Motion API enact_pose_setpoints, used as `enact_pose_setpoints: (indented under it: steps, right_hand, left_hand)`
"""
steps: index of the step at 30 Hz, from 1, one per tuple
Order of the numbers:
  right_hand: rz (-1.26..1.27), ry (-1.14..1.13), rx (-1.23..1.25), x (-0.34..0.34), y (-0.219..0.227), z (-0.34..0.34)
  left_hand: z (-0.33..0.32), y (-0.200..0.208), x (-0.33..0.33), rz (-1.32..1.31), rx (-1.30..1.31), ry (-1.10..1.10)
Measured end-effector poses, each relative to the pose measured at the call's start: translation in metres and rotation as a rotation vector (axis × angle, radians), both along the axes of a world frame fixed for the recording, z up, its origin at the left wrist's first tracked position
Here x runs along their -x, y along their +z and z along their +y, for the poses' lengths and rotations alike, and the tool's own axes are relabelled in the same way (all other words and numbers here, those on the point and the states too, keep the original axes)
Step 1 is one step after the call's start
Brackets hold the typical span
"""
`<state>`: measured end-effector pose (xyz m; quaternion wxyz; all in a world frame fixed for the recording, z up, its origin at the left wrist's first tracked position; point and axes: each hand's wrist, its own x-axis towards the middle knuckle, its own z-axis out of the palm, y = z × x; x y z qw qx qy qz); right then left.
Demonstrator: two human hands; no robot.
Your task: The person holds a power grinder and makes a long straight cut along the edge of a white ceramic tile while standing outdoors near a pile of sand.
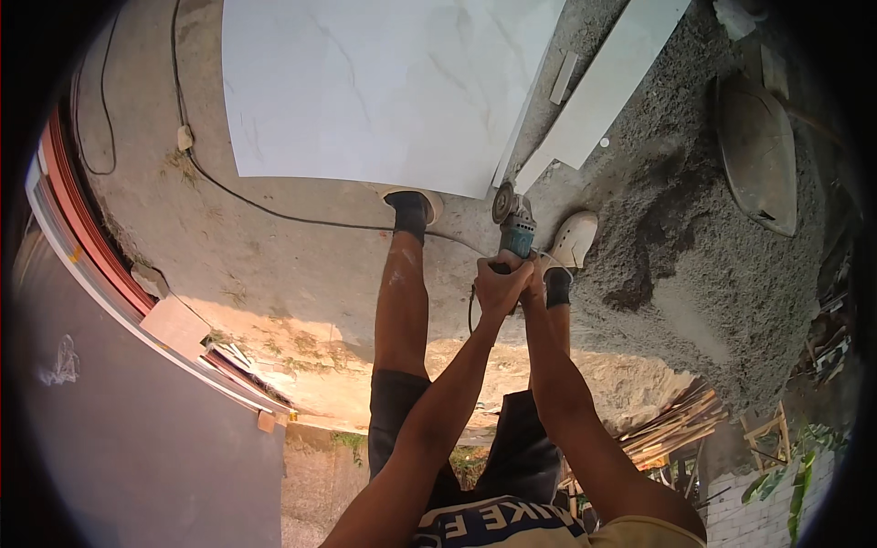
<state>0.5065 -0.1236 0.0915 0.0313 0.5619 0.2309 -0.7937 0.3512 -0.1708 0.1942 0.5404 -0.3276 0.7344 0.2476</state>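
Both my hands are closed around the body of a teal angle grinder (517, 236). My left hand (496, 289) wraps its rear part, and my right hand (532, 281) grips close beside it, its fingers partly hidden. The round disc (503, 203) points away from me. It sits by the near right corner of a large white marble-patterned tile (384, 91) and the near end of a pale cut strip (598, 100). Whether the disc touches either one, I cannot tell. Between tile and strip lies a small narrow offcut (565, 78).
A black cable (283, 216) with a pale connector (184, 138) runs across the concrete behind my left foot toward the grinder. My shoes flank the tool. At right are a heap of grey sand (685, 237) and a trough-like basin (758, 155); wooden sticks (671, 427) lie nearer.
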Motion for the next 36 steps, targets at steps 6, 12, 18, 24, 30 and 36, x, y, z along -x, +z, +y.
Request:
enact_pose_setpoints:
  steps: [6, 12, 18, 24, 30, 36]
  right_hand:
    - [0.057, -0.028, -0.036, 0.017, -0.032, -0.002]
    - [0.016, 0.06, -0.135, 0.06, -0.016, 0.014]
    - [-0.006, 0.369, -0.273, 0.084, 0.001, 0.045]
    - [-0.073, 0.236, -0.185, 0.092, 0.022, 0.039]
    - [-0.063, 0.501, -0.236, 0.079, 0.021, 0.033]
    - [-0.05, 0.331, -0.189, 0.024, -0.026, 0.004]
  left_hand:
    - [0.03, -0.007, 0.018, 0.045, 0.014, -0.025]
    - [0.036, -0.011, 0.021, 0.091, 0.037, -0.029]
    - [0.049, -0.017, 0.019, 0.15, 0.017, 0.01]
    - [0.042, -0.02, 0.013, 0.153, 0.01, 0.047]
    - [0.03, -0.018, 0.006, 0.153, 0.038, 0.048]
    - [0.029, -0.014, 0.002, 0.111, 0.048, 0.045]
